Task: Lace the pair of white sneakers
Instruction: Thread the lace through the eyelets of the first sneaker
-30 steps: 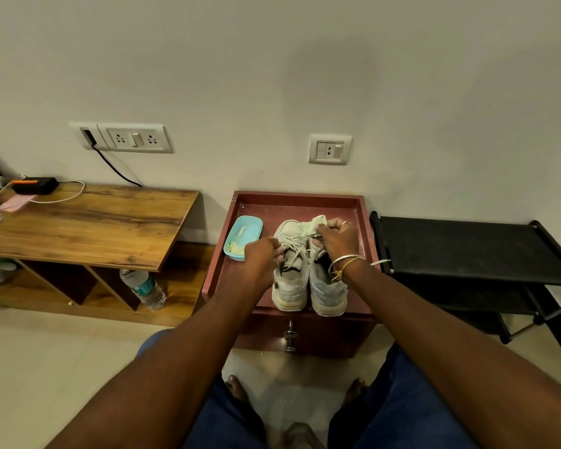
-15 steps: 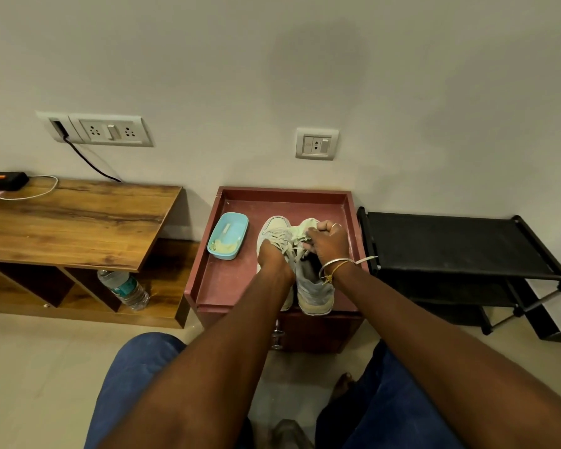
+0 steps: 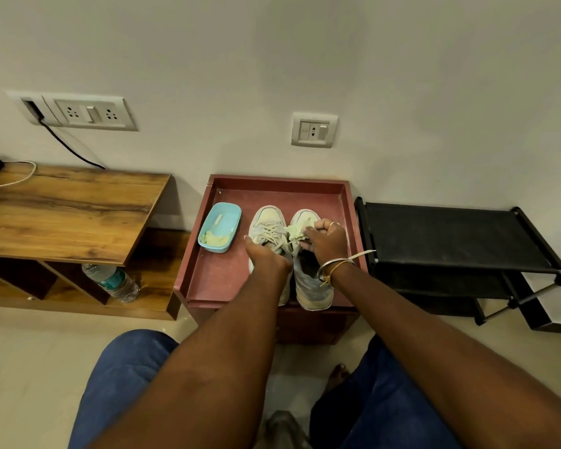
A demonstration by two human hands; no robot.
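I am looking down at a red tray [image 3: 227, 280] holding a pair side by side, toes to the wall. The left sneaker [image 3: 268, 222] is showing crossed laces. The right sneaker [image 3: 311, 286] is gaping open. My right hand [image 3: 326, 241] is curling round its raised tongue [image 3: 297, 233], and a lace end [image 3: 365, 254] is poking out past the wrist. My left hand [image 3: 266, 259] is lying over the left sneaker, fingers tucked under. I cannot tell what they are pinching. I am judging the right sneaker's lacing to be under way. The next move calls for finding the lace tip and an empty eyelet.
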